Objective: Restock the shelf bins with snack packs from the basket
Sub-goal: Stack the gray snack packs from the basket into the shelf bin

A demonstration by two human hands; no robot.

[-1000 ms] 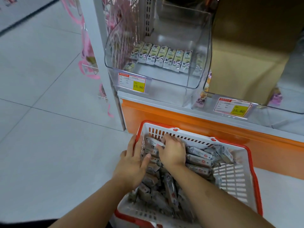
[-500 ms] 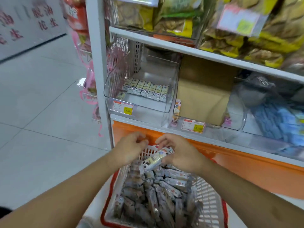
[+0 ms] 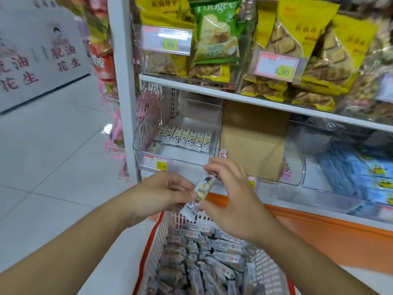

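shop shelving fills the view, with a pale tiled floor [image 3: 53,167] running off to the left. one snack pack [image 3: 201,191] is held up in the air between both hands, just above the far rim of the red and white basket [image 3: 153,248] and in front of the lowest shelf. the left hand [image 3: 161,192] pinches its lower part with fingers curled; the right hand [image 3: 231,194] has thumb and fingertips closed on the upper end, so both are clamped on the same pack. below them the basket is heaped with more loose packs [image 3: 204,262].

straight ahead sits the clear shelf bin [image 3: 176,135] it probably belongs in, holding one neat row of matching packs [image 3: 185,139] near its back and one stray pack near its left front corner. a price tag [image 3: 155,162] hangs on its front lip.

risks, as i judge them: the wrapper looks slick and the grip is only at fingertips, so it could slip during a handover to one hand and drop back in the basket or onto the floor. reaching in carelessly could knock the standing row over. the bin's front lip could catch the pack. the next bin right, fronting a cardboard box [image 3: 253,141], is close enough for a mix-up.
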